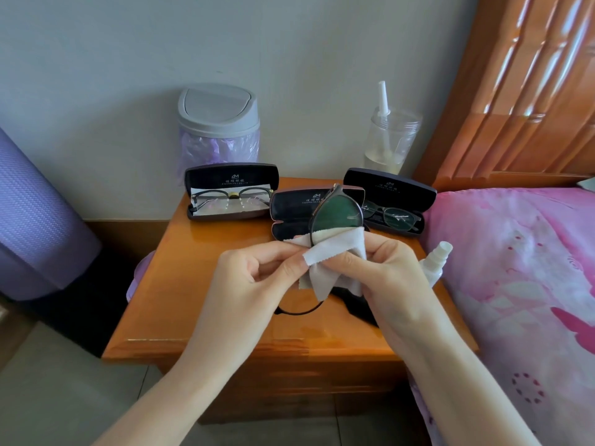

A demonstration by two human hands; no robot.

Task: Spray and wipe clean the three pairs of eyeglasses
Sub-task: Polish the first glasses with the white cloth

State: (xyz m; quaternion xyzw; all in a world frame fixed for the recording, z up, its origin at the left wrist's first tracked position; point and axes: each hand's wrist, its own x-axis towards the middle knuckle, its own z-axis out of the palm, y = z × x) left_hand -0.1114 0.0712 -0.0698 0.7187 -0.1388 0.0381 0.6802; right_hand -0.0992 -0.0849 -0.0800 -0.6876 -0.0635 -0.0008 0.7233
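Centrally, raised above the wooden counter (193,284) — dark-framed eyeglasses (336,214), turned on end, lower lens wrapped in a pale cleaning cloth (335,257). Pinched through the cloth by the right hand (386,268); gripped at the rim by the curled fingers of the left hand (257,278). Probably light, thin, easily bent — best taken by the rim, never by bare glass. Behind, in open cases, left pair (230,196) and right pair (394,217); spray bottle (434,263) just beside the right hand.
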